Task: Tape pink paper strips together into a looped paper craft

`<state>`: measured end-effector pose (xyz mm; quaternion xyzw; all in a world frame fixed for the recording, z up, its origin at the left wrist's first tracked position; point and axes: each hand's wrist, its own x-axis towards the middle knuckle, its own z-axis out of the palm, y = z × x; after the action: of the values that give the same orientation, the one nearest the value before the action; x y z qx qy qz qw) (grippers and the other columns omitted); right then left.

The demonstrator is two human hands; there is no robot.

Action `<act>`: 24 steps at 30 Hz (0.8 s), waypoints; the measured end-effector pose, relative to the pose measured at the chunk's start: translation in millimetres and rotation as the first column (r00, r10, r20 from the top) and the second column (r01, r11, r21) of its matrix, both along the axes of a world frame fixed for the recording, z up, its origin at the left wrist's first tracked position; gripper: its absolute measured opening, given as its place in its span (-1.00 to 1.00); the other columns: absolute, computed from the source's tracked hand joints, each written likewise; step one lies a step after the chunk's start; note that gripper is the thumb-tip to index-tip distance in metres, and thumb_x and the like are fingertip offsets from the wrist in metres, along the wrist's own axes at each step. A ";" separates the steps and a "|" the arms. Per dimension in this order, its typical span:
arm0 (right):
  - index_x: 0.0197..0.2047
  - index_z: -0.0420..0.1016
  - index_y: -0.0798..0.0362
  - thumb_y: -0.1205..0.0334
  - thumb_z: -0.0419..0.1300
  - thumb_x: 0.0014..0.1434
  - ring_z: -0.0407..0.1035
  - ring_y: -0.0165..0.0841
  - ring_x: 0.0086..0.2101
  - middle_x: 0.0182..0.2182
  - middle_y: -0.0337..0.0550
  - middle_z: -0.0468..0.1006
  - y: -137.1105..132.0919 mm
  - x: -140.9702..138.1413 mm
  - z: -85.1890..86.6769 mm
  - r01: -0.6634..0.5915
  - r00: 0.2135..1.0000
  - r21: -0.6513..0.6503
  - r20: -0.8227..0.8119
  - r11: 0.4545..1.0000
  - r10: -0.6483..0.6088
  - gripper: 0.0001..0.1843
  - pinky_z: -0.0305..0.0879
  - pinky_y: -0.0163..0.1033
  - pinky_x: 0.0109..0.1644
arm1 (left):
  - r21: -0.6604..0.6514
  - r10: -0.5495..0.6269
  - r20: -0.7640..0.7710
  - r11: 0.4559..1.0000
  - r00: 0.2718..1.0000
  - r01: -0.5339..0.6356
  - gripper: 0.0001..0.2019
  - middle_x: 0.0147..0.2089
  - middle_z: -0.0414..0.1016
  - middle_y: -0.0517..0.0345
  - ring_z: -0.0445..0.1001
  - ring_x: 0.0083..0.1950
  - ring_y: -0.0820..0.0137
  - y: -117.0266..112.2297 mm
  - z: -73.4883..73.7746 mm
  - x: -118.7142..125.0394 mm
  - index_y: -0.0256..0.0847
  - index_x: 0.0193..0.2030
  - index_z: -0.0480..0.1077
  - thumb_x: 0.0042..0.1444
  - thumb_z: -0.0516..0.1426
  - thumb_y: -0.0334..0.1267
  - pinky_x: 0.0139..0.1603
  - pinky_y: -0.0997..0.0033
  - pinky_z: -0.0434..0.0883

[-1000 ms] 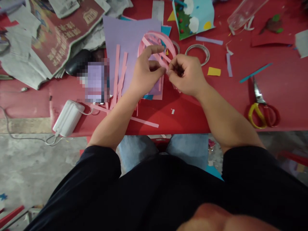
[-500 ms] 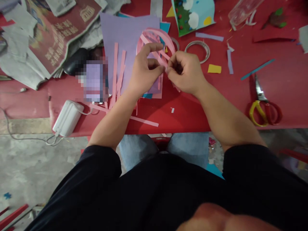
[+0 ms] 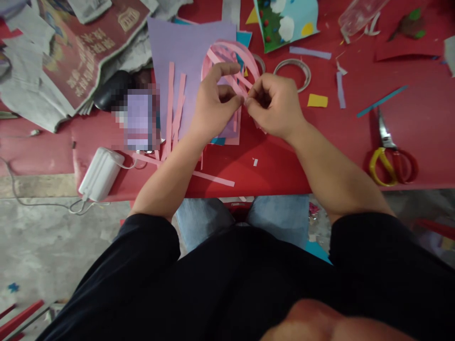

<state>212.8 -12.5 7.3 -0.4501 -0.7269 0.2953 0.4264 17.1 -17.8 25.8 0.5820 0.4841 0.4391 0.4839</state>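
Observation:
Looped pink paper strips [image 3: 248, 58] rise in a rounded bundle beyond both my hands. My left hand [image 3: 217, 102] is curled with thumb and fingers around the near side of the bundle, gripping the pink strips. Close beside it, my right hand [image 3: 273, 102] pinches thumb against forefinger at the strips' lower right; the exact bit between its fingertips is hidden. Beneath lie a purple sheet [image 3: 192, 45] and other coloured sheets. Loose pink strips [image 3: 171, 97] rest on the purple sheet, left of my left hand.
Scissors [image 3: 388, 147] with yellow and red handles lie at the right. A tape roll [image 3: 306, 78] sits beyond my right hand. On the left are a white power bank [image 3: 101, 174] with cables, a black mouse [image 3: 112, 90] and newspapers [image 3: 95, 52]. The red table's front edge [image 3: 249, 193] runs before my lap.
Both hands stay nearly in place at the pink strips. The right hand's fingers have shifted very slightly; the view has drifted a little.

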 end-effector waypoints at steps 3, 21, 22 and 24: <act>-0.32 0.41 -0.16 -0.38 0.45 0.27 0.39 -0.25 -0.45 -0.45 -0.23 0.53 -1.7 -0.1 -0.3 0.019 1.000 0.011 0.004 1.000 -0.019 -0.47 0.54 0.04 -0.30 | 0.045 -0.007 -0.004 0.999 1.000 0.007 -0.54 -0.09 0.65 0.24 0.44 -0.23 0.33 0.1 -1.7 0.5 0.13 0.18 0.39 0.17 0.36 -0.22 -0.16 0.14 0.27; -0.11 0.66 -0.12 -0.10 0.25 0.49 0.63 -0.09 -0.17 -0.24 -0.06 0.71 -4.1 9.2 5.6 -0.017 0.940 0.214 0.335 0.977 -0.057 -0.72 0.53 0.02 -0.05 | 0.089 0.109 0.087 0.989 0.990 -0.116 -0.59 -0.51 0.43 0.40 0.27 -0.48 0.32 15.7 -17.2 2.9 0.36 -0.08 0.49 -0.11 0.35 -0.14 -0.32 0.11 0.22; -0.09 0.67 -0.12 -0.07 0.24 0.50 0.62 -0.10 -0.19 -0.23 -0.07 0.72 -4.4 9.5 6.1 -0.021 0.933 0.237 0.353 0.971 -0.066 -0.73 0.52 0.01 -0.07 | 0.087 0.129 0.087 0.987 0.988 -0.137 -0.60 -0.55 0.36 0.41 0.24 -0.49 0.32 15.5 -17.7 3.0 0.37 -0.08 0.50 -0.10 0.35 -0.14 -0.32 0.11 0.21; -0.04 0.69 -0.12 -0.03 0.21 0.52 0.62 -0.12 -0.19 -0.20 -0.08 0.74 -5.2 9.9 7.2 -0.031 0.920 0.269 0.384 0.963 -0.078 -0.74 0.50 -0.01 -0.11 | 0.088 0.168 0.095 0.980 0.981 -0.177 -0.61 -0.59 0.27 0.41 0.19 -0.50 0.33 13.2 -15.8 3.0 0.36 -0.09 0.52 -0.08 0.35 -0.18 -0.33 0.14 0.21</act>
<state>222.7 -17.7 14.5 -0.4465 -0.8252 0.0927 0.3334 20.1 -4.7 10.0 0.5406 0.4896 0.5271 0.4362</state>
